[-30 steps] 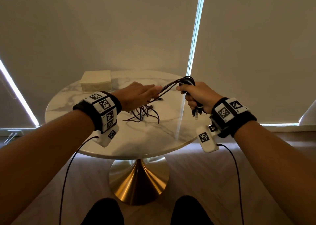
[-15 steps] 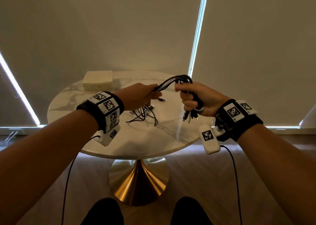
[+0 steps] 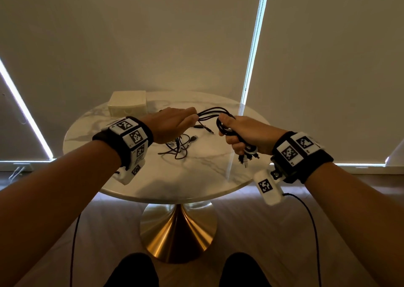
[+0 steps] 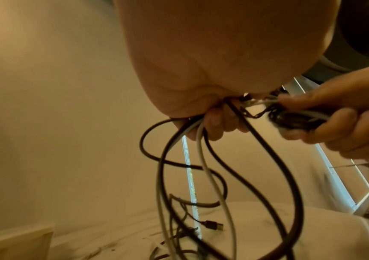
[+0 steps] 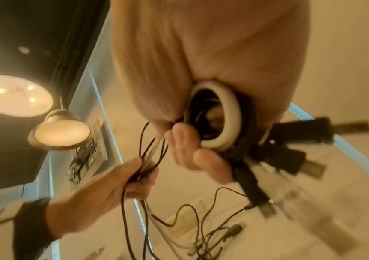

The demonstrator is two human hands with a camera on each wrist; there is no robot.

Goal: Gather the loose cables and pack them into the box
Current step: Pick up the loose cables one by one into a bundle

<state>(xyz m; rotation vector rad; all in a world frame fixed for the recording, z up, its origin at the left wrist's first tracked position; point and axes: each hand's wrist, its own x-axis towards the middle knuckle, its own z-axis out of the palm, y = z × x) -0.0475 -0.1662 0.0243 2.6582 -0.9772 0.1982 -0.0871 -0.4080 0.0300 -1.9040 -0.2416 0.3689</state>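
Above the marble table (image 3: 196, 177), the right hand (image 3: 247, 133) grips the coiled cables (image 3: 223, 125) while the left hand (image 3: 170, 125) pinches their strands, the closed cream box (image 3: 127, 105) standing apart at the table's far left.

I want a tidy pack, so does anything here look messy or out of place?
Yes. The cables stretched between the left hand and right hand trail down into a tangled heap on the table, far from the box.
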